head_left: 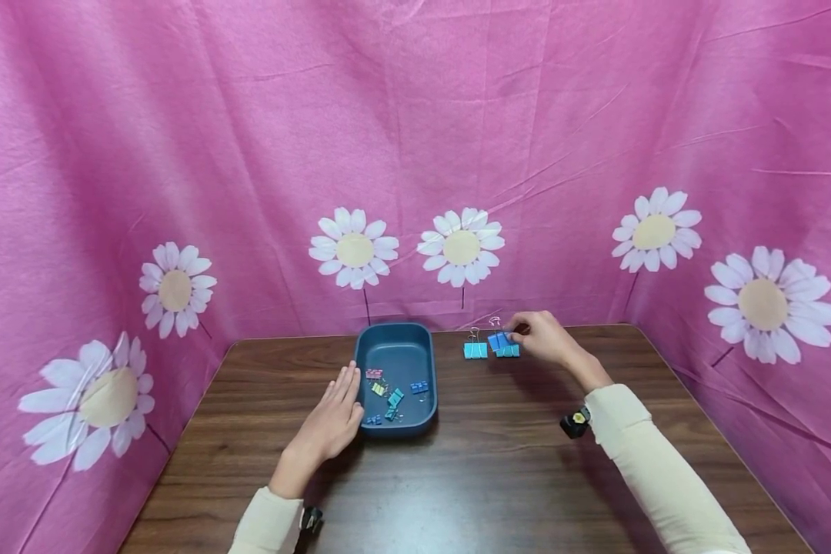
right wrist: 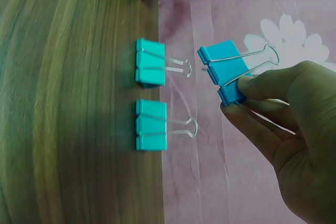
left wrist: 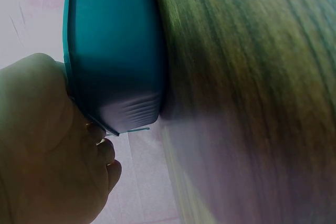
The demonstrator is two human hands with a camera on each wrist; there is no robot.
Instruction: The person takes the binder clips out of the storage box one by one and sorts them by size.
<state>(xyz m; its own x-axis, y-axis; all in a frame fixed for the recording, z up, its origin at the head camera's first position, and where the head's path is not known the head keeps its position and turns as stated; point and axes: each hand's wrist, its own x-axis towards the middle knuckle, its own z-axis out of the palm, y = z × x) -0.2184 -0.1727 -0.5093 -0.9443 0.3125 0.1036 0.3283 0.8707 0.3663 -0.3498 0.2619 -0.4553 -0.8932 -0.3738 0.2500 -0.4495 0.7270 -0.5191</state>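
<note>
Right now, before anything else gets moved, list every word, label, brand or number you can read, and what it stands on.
No text is readable in any view.
Blue binder clip, two turquoise clips: no lettering shows.
Tray: none visible.
Small clips inside it: too small to tell.
Black wrist device: yellow spot, too small to read.
Pink backdrop: flowers only.

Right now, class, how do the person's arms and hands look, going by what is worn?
The left sleeve and right sleeve are cream and long. The left hand and right hand have no gloves. A small black device shows by each wrist: the left device and the right device, which has a yellow mark.
</note>
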